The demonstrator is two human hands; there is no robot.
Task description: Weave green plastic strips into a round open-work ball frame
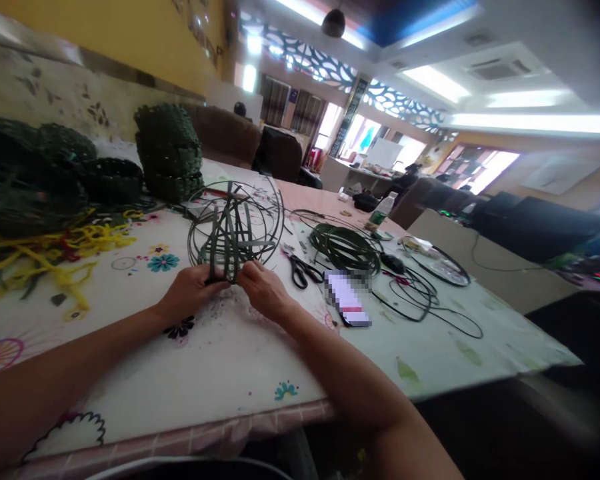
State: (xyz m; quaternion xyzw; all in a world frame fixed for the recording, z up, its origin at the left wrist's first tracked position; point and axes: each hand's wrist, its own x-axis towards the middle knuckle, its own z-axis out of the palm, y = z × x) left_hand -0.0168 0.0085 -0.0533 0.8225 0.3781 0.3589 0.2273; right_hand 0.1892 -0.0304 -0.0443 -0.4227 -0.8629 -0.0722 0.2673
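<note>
An open weave of dark green strips (233, 230), with loops curving round it, stands on the flowered tablecloth (200, 373). My left hand (193, 291) is closed on the strips at its near left edge. Close beside it, my right hand (264, 288) pinches the near edge of the same weave. The fingertips of both hands are partly hidden by the strips. Black-handled scissors (301, 268) lie just right of my right hand, and a phone (347, 300) with a lit, blurred screen is farther right.
A coil of green strip (345, 247) and loose black loops (425, 300) lie to the right, near a plastic bottle (381, 211). Dark woven baskets (167, 153) stand at the back left, behind yellow strips (87, 240). The table's front edge (220, 427) is close.
</note>
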